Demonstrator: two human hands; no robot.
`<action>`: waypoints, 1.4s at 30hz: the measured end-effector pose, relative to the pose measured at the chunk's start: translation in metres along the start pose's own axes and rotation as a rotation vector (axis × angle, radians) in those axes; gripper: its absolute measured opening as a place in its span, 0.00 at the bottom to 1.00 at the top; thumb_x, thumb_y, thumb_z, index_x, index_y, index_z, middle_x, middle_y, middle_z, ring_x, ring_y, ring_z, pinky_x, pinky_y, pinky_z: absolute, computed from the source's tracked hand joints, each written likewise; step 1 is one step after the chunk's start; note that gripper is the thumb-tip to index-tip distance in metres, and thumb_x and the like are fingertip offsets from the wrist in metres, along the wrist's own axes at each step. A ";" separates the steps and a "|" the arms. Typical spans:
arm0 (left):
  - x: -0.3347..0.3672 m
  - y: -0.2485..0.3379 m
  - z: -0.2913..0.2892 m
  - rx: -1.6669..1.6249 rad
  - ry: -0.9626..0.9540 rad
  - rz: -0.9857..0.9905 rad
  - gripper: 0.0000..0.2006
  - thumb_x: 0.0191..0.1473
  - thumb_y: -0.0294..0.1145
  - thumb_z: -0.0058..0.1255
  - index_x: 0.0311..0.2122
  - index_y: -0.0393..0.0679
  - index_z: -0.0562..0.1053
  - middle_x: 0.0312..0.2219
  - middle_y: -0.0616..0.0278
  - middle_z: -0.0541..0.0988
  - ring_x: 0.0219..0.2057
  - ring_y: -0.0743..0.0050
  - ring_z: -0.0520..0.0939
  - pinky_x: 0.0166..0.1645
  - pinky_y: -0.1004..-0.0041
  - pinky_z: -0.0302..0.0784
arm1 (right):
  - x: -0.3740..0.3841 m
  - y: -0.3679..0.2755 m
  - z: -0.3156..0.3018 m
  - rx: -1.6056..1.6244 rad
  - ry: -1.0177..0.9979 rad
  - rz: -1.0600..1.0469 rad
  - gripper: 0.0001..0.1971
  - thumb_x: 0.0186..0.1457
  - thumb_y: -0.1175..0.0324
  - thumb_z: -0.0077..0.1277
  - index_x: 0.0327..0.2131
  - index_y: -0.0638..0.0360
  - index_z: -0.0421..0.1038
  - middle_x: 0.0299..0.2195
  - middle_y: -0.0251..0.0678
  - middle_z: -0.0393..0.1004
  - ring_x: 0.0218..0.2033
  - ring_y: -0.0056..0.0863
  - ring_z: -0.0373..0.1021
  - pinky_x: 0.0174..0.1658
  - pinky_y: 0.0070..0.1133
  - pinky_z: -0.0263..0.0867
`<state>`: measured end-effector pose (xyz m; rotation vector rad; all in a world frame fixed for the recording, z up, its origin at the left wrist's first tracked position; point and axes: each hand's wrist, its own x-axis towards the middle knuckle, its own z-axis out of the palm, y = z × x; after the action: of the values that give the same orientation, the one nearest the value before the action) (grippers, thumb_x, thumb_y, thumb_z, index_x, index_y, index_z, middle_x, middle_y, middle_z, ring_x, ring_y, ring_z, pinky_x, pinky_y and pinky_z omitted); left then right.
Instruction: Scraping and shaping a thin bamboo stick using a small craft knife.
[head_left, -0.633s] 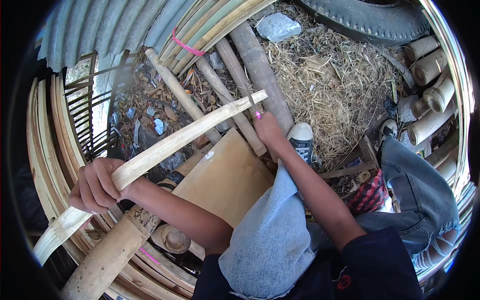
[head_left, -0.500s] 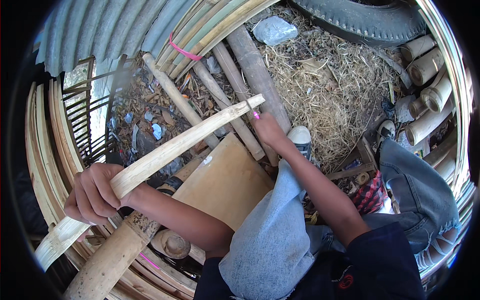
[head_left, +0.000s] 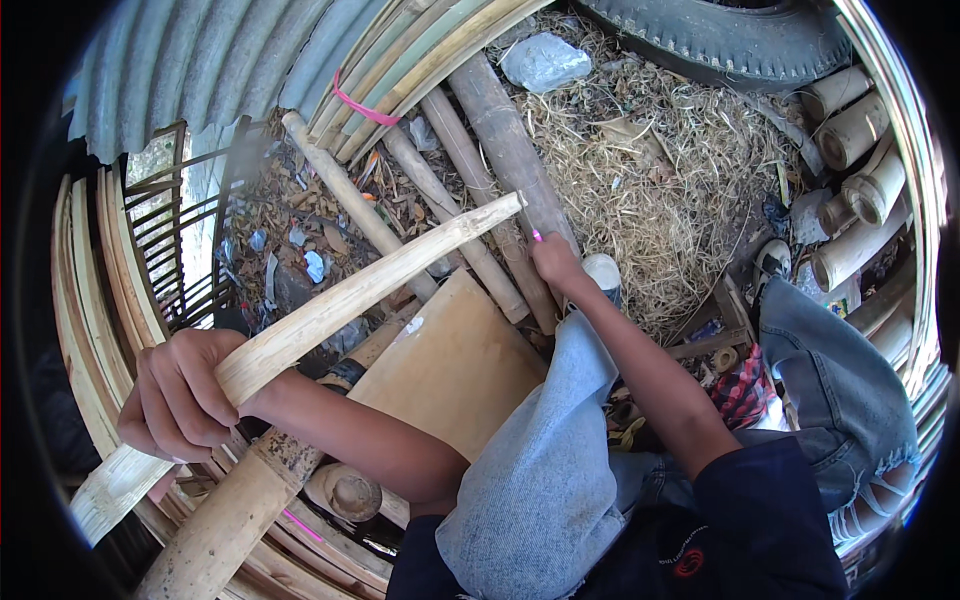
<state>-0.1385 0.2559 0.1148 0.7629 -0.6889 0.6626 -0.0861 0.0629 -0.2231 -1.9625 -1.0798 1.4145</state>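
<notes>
A long, pale split-bamboo strip slants up from lower left to the centre. My left hand is wrapped around its lower part. My right hand is closed on a slim knife with a pink part showing above the fist. Its thin blade is hard to make out just past the strip's far tip. Under the strip lies a flat tan board, beside my jeans-covered knee.
Thick bamboo poles lie on littered ground ahead, with dry shavings to their right. A tyre is at the far right, cut bamboo lengths below it. More strips stand left. Bundled strips with a pink tie hang ahead.
My right hand has moved right and slightly down with the knife, from across the strip's tip to just beyond it. My left hand and the strip have shifted slightly left.
</notes>
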 end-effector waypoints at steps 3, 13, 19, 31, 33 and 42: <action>-0.004 0.011 0.006 0.045 0.055 -0.020 0.20 0.46 0.37 0.57 0.12 0.49 0.59 0.04 0.72 0.64 0.03 0.90 0.61 0.06 0.89 0.56 | -0.023 -0.061 0.002 0.602 0.027 0.217 0.16 0.46 0.64 0.42 0.24 0.72 0.69 0.21 0.57 0.69 0.25 0.45 0.70 0.30 0.33 0.63; -0.003 0.011 0.007 0.065 0.093 0.042 0.21 0.45 0.40 0.58 0.12 0.52 0.58 0.04 0.77 0.63 0.04 0.95 0.58 0.08 0.92 0.55 | -0.007 -0.027 0.004 0.571 0.045 0.301 0.18 0.45 0.66 0.40 0.29 0.78 0.67 0.29 0.66 0.67 0.38 0.56 0.67 0.42 0.37 0.61; -0.003 0.014 0.006 0.078 0.101 0.009 0.21 0.46 0.40 0.57 0.13 0.52 0.57 0.04 0.75 0.63 0.04 0.94 0.60 0.08 0.92 0.57 | -0.011 0.011 0.036 0.336 0.127 0.110 0.19 0.45 0.64 0.41 0.30 0.79 0.67 0.28 0.66 0.68 0.36 0.57 0.67 0.39 0.38 0.62; -0.019 0.032 0.035 1.027 0.747 0.202 0.25 0.47 0.60 0.45 0.20 0.46 0.64 0.08 0.73 0.57 0.09 0.86 0.55 0.13 0.85 0.53 | -0.076 -0.159 -0.049 0.803 -0.072 -0.093 0.16 0.47 0.66 0.41 0.19 0.75 0.61 0.12 0.51 0.59 0.17 0.41 0.62 0.26 0.33 0.57; -0.020 0.029 0.034 1.083 0.776 0.221 0.25 0.47 0.61 0.45 0.20 0.46 0.64 0.08 0.73 0.56 0.09 0.86 0.55 0.13 0.85 0.53 | -0.071 -0.148 -0.059 0.742 -0.073 -0.097 0.16 0.48 0.66 0.41 0.19 0.75 0.62 0.14 0.53 0.61 0.18 0.44 0.63 0.27 0.34 0.58; -0.017 0.028 0.033 0.988 0.726 0.133 0.26 0.48 0.61 0.43 0.20 0.46 0.64 0.08 0.74 0.57 0.08 0.87 0.55 0.14 0.85 0.55 | -0.050 -0.106 -0.059 0.539 0.037 0.121 0.18 0.51 0.64 0.41 0.23 0.77 0.66 0.23 0.63 0.66 0.32 0.58 0.65 0.36 0.40 0.61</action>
<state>-0.1790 0.2409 0.1304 1.2679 0.3177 1.3402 -0.0719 0.0853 -0.0946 -1.6661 -0.4929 1.5285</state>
